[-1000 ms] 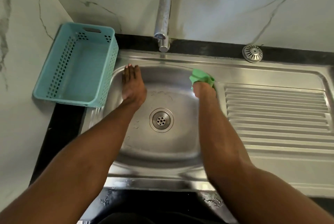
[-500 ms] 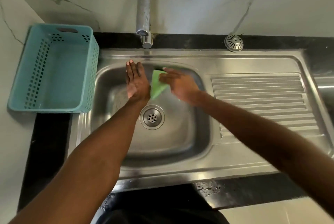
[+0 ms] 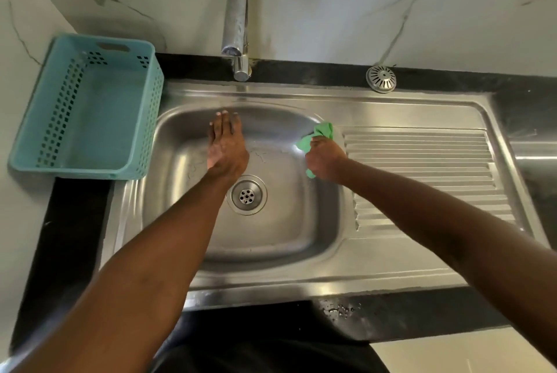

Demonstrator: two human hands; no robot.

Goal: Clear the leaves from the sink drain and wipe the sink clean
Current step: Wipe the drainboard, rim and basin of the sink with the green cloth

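Note:
The steel sink (image 3: 271,240) lies below me, its round drain (image 3: 247,195) bare with no leaves on it. My left hand (image 3: 224,149) lies flat with straight fingers against the bowl's far wall, just left of and beyond the drain. My right hand (image 3: 325,158) grips a crumpled green cloth (image 3: 319,134) and presses it on the bowl's right wall, near the far right corner by the draining board.
A teal plastic basket (image 3: 87,107) sits on the black counter left of the sink. The tap (image 3: 236,29) stands behind the bowl. A loose metal strainer (image 3: 381,78) rests on the back ledge. The ribbed draining board (image 3: 422,173) runs to the right.
My right hand carried the green cloth from the middle of the bowl's far wall back to the right wall. My left hand stayed flat on the far wall.

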